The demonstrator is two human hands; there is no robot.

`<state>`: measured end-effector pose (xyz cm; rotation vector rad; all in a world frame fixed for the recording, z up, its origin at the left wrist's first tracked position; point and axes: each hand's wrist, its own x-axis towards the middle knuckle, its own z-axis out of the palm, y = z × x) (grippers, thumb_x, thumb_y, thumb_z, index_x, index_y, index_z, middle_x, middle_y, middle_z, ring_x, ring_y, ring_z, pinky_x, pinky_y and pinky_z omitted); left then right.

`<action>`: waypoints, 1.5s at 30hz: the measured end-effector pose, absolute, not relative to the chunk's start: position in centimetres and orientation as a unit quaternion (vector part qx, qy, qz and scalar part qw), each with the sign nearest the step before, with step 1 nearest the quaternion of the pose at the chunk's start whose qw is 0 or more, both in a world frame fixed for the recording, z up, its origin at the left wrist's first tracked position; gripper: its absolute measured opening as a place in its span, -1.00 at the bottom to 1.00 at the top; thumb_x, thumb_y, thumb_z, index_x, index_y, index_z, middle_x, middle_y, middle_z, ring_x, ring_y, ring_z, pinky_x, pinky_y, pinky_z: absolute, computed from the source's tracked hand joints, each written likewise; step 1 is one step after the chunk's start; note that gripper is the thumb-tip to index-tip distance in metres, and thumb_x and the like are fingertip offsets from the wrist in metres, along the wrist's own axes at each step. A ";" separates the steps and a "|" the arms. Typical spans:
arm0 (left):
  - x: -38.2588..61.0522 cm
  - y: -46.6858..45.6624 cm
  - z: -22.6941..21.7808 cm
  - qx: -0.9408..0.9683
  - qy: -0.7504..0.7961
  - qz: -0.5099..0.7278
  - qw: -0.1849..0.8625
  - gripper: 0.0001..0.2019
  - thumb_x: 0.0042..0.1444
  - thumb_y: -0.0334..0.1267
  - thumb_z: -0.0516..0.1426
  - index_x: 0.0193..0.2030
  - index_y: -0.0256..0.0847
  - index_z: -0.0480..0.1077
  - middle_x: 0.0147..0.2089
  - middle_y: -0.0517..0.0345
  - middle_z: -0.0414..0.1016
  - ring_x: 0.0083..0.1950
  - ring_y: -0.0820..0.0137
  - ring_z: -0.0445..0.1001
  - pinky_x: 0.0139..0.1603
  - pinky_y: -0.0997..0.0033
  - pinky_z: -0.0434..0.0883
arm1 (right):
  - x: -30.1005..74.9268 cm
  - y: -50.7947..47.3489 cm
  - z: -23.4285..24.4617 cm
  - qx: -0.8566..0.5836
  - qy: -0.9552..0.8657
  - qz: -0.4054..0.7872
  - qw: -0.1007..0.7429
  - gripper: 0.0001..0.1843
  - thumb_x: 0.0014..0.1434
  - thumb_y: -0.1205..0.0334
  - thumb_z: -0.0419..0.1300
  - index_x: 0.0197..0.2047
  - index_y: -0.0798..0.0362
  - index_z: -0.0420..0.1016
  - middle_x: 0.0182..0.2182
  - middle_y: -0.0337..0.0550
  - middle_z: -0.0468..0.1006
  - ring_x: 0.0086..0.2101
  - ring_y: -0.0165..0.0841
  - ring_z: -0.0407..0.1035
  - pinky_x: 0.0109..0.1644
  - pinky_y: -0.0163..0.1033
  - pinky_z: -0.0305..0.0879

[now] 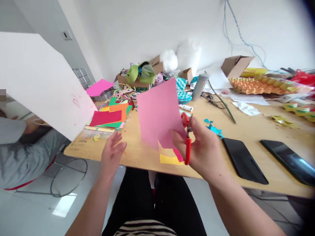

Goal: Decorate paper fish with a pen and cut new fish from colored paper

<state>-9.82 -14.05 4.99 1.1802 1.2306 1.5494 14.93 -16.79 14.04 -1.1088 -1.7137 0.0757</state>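
Note:
My right hand [206, 147] grips red-handled scissors [188, 151] and pinches a pink sheet of paper [158, 113] by its lower right corner. The sheet stands raised above the table. Over the front edge, my left hand [113, 150] hovers with fingers apart and nothing in it. To its upper left lies a stack of coloured paper, with a dark red sheet [105, 118] on top. Below the pink sheet, a yellow piece of paper [169, 159] rests at the table edge, partly hidden. Blue paper scraps [213, 127] lie right of the scissors.
Two dark phones [243, 160] lie at the right of the wooden table [133, 147]. A metal flask [200, 87], egg trays [258, 85] and craft supplies stand behind. At the left, a large white board [44, 78] leans in front of a seated person [27, 157].

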 end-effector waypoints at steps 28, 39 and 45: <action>-9.8 -19.4 0.6 0.175 0.431 0.376 0.801 -0.67 -0.06 -0.19 0.37 -0.17 -0.33 0.55 -0.14 -0.16 0.62 -0.07 0.07 0.59 0.01 0.15 0.48 | 12.4 -19.4 3.3 -0.157 -0.947 -0.205 0.190 -0.77 0.31 0.46 -0.01 -0.25 0.11 0.46 -0.36 -0.13 0.49 -0.28 -0.25 0.35 0.23 0.12 0.15; -10.8 -20.1 0.1 0.273 0.504 0.407 0.711 -0.59 -0.14 -0.16 0.43 -0.15 -0.33 0.57 -0.12 -0.15 0.62 -0.10 0.08 0.59 -0.01 0.15 0.48 | 16.0 -23.3 4.3 -0.394 -0.842 0.003 0.369 -0.75 0.34 0.11 0.09 -0.06 0.11 0.41 -0.27 -0.04 0.53 -0.16 -0.19 0.39 0.11 0.04 0.21; -11.3 -19.2 1.6 0.335 0.490 0.452 0.666 -0.60 -0.09 -0.16 0.40 -0.09 -0.27 0.57 -0.04 -0.10 0.60 0.01 0.08 0.54 0.06 0.18 0.46 | 17.1 -28.0 2.6 -0.547 -0.674 0.303 0.393 -0.50 0.26 -0.25 0.01 -0.10 0.01 0.45 -0.42 -0.12 0.49 -0.38 -0.24 0.42 -0.36 -0.23 0.37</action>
